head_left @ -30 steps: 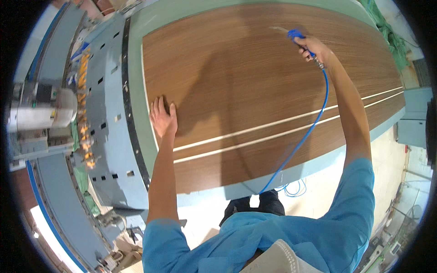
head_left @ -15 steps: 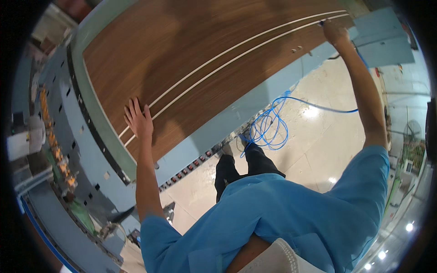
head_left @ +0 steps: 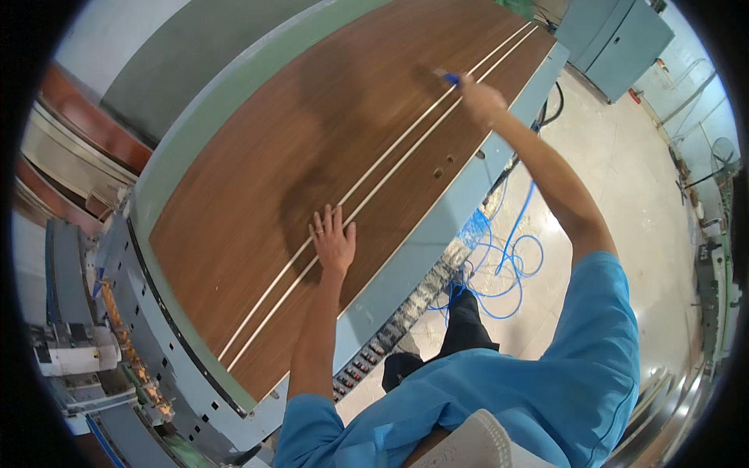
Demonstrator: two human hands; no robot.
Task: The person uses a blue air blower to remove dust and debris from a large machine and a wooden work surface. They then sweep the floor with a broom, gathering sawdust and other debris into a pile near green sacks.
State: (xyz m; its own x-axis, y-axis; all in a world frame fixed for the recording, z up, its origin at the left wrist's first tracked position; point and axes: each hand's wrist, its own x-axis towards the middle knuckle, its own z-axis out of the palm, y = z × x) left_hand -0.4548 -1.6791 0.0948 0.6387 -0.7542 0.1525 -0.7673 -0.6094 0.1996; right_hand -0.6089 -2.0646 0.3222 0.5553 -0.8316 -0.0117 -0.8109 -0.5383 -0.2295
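A large brown wood-grain panel (head_left: 234, 203) lies before me, with two parallel white lines (head_left: 406, 148) running along its length. My left hand (head_left: 334, 243) rests flat on the panel across these lines, fingers spread, a ring on one finger. Farther off to the right, my right hand (head_left: 480, 100) is closed around a small blue air blow gun (head_left: 450, 77), held over the lines with its thin tip toward the left. Most of the tool is hidden in the fist. A blue hose (head_left: 524, 214) rises from the floor and passes behind my right forearm.
The panel lies on a machine bed with a pale blue edge (head_left: 437, 234) and a green border (head_left: 179, 156). Two small holes (head_left: 443, 166) show near the panel's front edge. Hose coils (head_left: 519, 273) lie by my feet. A grey-blue cabinet (head_left: 624, 47) stands at far right.
My view has shifted. My left hand has moved farther along the lines, away from the panel's left end. My right hand has come back from the far end toward the middle with the blow gun.
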